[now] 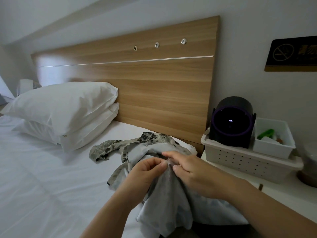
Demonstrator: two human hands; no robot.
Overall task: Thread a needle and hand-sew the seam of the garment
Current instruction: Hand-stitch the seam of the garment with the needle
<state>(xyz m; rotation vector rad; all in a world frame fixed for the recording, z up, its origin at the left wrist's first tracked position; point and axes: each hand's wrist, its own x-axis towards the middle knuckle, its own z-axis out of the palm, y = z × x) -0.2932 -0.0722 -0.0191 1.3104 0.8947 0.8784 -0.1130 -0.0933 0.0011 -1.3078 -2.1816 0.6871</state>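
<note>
Over the bed (34,169) at six o'clock, the left hand (145,170) and right hand (193,170) are pinching the garment (169,205) beside an upright needle (169,171).

A thin needle (169,172) stands upright against the crumpled camouflage garment (163,200).

A wooden headboard (154,83) stands against pale grey walls (257,23). Two white pillows (65,107) lie stacked on the white-sheeted bed (42,177). A dark no-smoking sign (291,55) hangs above a white bedside table (274,191).
</note>
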